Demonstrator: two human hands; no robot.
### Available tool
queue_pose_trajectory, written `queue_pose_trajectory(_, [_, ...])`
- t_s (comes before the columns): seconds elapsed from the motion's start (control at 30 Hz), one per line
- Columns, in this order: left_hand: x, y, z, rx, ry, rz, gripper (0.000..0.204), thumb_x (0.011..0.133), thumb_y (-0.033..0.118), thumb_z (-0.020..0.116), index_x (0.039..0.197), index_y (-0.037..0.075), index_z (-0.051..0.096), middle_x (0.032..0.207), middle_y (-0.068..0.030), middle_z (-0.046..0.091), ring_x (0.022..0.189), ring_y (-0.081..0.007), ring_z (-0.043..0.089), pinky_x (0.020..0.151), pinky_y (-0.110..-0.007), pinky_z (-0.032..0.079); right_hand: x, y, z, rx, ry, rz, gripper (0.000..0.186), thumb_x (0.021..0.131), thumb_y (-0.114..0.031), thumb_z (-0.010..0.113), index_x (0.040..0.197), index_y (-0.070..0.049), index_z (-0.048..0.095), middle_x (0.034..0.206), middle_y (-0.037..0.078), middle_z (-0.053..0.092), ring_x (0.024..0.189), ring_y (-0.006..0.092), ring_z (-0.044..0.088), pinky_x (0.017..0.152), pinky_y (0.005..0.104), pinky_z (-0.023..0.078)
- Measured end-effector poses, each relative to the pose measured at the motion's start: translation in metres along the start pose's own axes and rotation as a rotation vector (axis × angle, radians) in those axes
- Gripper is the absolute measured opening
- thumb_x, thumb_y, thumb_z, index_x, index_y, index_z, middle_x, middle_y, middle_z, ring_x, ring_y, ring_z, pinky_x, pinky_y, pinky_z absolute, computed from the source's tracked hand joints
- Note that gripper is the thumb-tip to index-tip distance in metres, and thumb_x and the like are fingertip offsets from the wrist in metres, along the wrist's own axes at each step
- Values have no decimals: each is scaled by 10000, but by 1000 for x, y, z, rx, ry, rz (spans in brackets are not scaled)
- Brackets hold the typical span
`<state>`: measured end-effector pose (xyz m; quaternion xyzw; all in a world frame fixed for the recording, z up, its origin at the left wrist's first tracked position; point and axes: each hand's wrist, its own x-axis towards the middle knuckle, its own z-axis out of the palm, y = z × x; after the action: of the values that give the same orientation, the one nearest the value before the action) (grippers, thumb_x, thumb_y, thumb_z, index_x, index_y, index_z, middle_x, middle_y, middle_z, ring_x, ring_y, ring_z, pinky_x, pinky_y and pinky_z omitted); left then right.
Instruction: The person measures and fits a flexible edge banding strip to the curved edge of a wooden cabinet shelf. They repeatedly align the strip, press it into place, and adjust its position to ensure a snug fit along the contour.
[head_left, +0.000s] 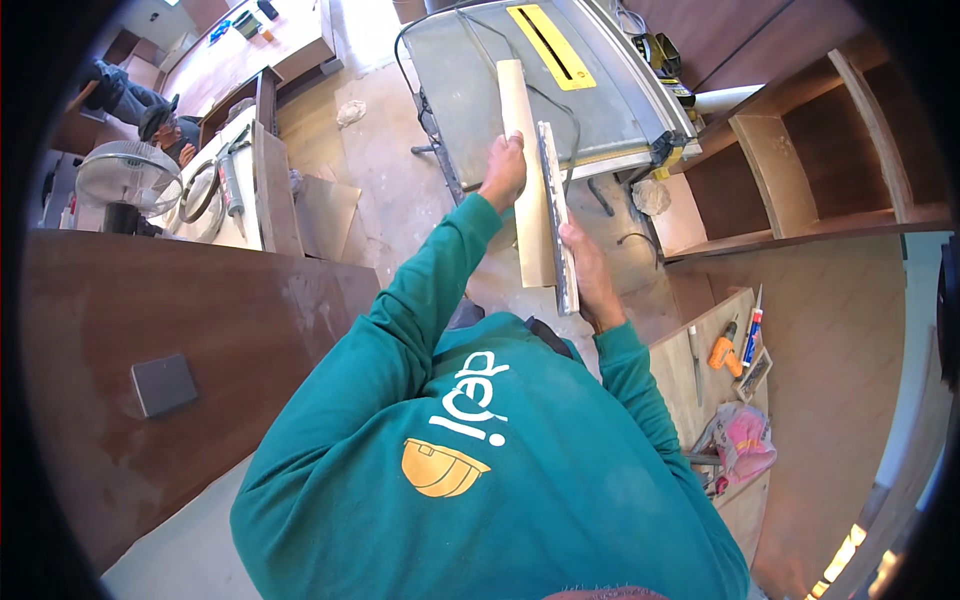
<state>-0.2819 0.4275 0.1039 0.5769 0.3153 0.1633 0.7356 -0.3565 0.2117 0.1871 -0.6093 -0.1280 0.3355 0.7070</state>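
My left hand (pixel 504 168) is closed around the edge of a long pale wooden board (pixel 535 235), held lengthwise away from me. Beside it, my right hand (pixel 588 268) grips a narrower strip (pixel 556 210) with a whitish face and a dark edge. The two pieces run nearly parallel, close together; whether they touch lower down I cannot tell. The board's far end overlaps the grey top of a table saw (pixel 450 70) in the view. A yellow slotted insert plate (pixel 552 47) is set in the saw top, and a dark cord (pixel 530 85) lies across it.
Open wooden shelving (pixel 765 170) stands right. A wooden board at lower right carries an orange drill (pixel 726 350), a sealant tube (pixel 753 335) and a plastic bag (pixel 745 440). At left are a fan (pixel 128 175), a caulking gun (pixel 232 190), a brown panel (pixel 200 320) and another person (pixel 165 125).
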Motion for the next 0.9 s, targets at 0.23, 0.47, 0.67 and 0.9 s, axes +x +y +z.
queue_pose_trajectory(0.23, [-65, 28, 9, 140, -86, 77, 471, 1097, 381, 428, 1209, -60, 552, 1145, -255, 622, 1052, -317, 577, 958, -430, 448, 37, -25, 2, 212, 78, 144, 558, 1048, -421, 529, 1368, 36, 547, 1185, 88, 658, 1049, 129, 633, 931, 288, 507])
queue_pose_trajectory(0.47, [-106, 59, 18, 13, -206, 63, 362, 1111, 350, 454, 1149, 8, 564, 975, -81, 628, 866, -145, 594, 773, -326, 513, 125, -45, -15, 365, 66, 30, 433, 1027, -423, 548, 1137, -16, 645, 937, 69, 715, 774, 158, 703, 713, 308, 578])
queue_pose_trajectory(0.67, [-145, 94, 12, 69, -245, 2, 376, 1100, 353, 473, 1191, -2, 556, 992, -88, 606, 902, -162, 555, 811, -339, 487, 148, -73, -14, 402, -9, -51, 437, 1037, -415, 524, 1147, -10, 644, 925, 81, 724, 774, 173, 713, 723, 319, 587])
queue_pose_trajectory(0.9, [-150, 86, -6, 167, -387, 244, 597, 1056, 436, 562, 1425, -16, 433, 1173, -157, 606, 1037, -214, 612, 910, -356, 514, 130, -89, -12, 434, -8, -100, 468, 1040, -438, 520, 1205, -14, 628, 968, 83, 724, 802, 153, 721, 722, 307, 602])
